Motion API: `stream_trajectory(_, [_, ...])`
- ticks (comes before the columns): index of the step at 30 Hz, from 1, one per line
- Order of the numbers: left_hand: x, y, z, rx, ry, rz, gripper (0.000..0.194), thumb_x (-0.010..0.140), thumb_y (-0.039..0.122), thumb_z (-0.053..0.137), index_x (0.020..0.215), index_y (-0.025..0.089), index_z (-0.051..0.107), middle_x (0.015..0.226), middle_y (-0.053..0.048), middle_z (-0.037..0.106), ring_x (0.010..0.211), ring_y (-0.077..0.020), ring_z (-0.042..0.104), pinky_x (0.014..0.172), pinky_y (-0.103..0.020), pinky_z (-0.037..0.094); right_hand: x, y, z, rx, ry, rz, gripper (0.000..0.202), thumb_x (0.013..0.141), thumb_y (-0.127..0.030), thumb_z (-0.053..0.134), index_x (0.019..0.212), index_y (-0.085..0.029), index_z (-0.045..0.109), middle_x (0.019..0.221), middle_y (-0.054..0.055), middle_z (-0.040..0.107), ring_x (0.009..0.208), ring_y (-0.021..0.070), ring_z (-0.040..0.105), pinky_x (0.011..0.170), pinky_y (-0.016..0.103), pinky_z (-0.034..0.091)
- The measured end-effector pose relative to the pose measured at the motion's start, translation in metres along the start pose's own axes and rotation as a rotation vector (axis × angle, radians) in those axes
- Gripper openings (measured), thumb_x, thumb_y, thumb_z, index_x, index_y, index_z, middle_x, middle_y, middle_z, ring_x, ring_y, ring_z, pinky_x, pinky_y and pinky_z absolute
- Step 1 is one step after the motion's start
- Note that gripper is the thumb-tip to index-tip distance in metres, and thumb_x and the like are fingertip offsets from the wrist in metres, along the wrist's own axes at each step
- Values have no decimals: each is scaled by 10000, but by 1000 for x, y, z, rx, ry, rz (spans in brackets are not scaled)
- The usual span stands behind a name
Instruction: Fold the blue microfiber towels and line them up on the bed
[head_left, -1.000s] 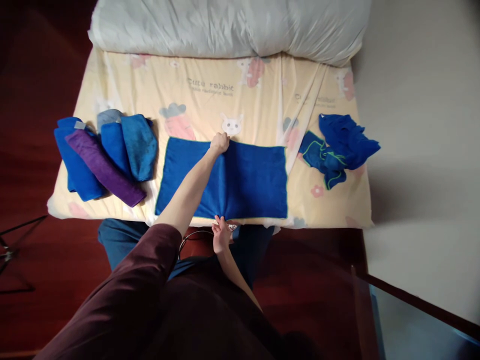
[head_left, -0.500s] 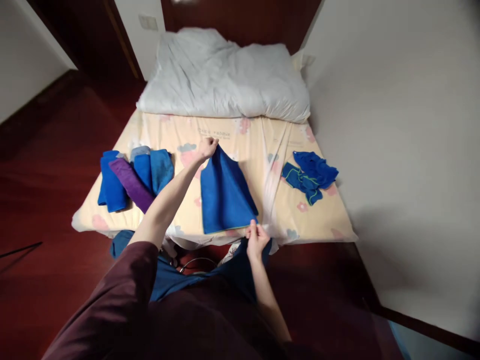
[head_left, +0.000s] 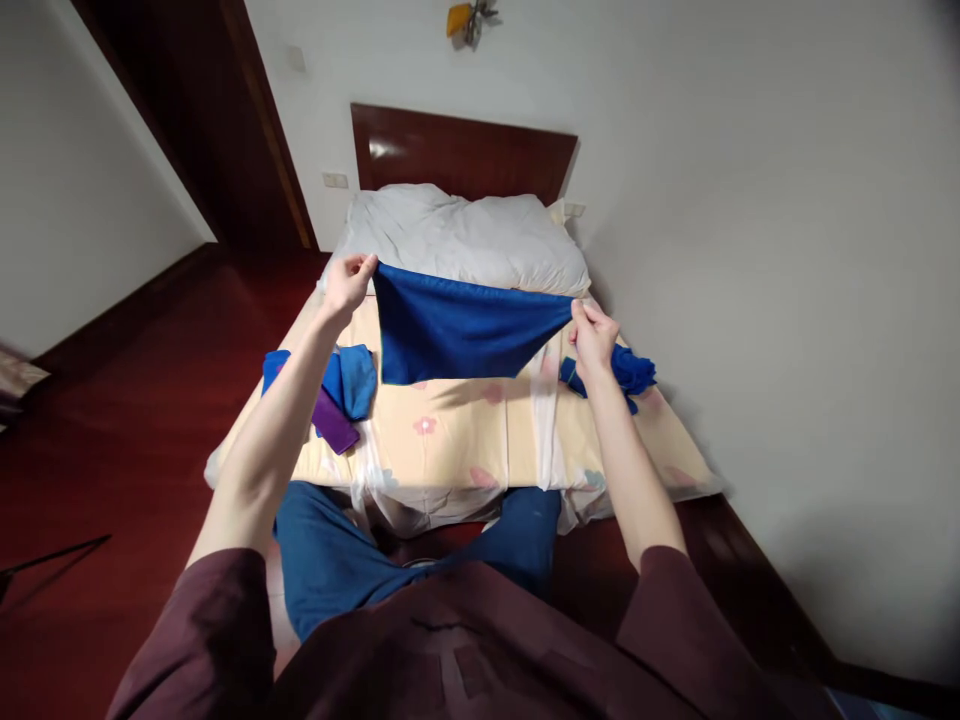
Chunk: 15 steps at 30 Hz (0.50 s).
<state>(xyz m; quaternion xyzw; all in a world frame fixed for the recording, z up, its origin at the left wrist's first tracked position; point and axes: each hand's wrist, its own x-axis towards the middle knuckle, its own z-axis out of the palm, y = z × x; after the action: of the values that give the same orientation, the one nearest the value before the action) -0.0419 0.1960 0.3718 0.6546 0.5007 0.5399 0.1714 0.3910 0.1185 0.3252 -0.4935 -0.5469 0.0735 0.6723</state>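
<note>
blue cloth hangs in the air between the two hands, its long axis running crosswise from the left grip to the right grip. it lies to the right of the left grip and to the left of the right grip, so neither hand is clearly nearer: each has one end. the upper edge is drawn nearly straight and slopes a little down toward the right; the rest of the cloth drops below it. on the left the side falls almost plumb, while on the right it slants inward, so the lower edge is shorter than the upper.

both grips are closed, thumb against bent fingers, with an upper corner pinched in each; the fabric inside the fingers is hidden. the left grip sits higher in view than the right.

beneath the cloth, and apart from it, is the bed, where a soft shadow shows. by the left forearm lie a purple cloth and a folded blue cloth; partly behind the right grip and forearm is a crumpled blue heap. beyond the cloth, a pale quilt rests against the headboard end
</note>
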Motion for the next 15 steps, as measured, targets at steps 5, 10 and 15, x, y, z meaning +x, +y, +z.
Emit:
stream_trajectory(5, [-10,6,-16,-32,74,-8,511,921,640,539,885,135,613,827,-52,611,858,-191,586,825,-312,506,18,-22,14,163,-55,137,490,885,-631,637,717,-175,583,485,-85,423,402,54,437,454,201,335])
stream_trajectory(10, [-10,10,-20,-106,124,15,483,857,620,645,849,138,623,785,-58,630,822,-190,602,807,-302,515,23,-37,13,256,-16,215,475,791,-633,765,773,-195,581,566,-76,551,460,70,596,417,149,365])
stream_trajectory(15, [-9,10,-17,-155,163,49,413,806,527,742,876,141,613,809,-57,655,833,-180,626,818,-284,519,22,-44,2,309,16,258,499,717,-563,857,925,-222,558,653,-74,619,488,86,639,399,141,377])
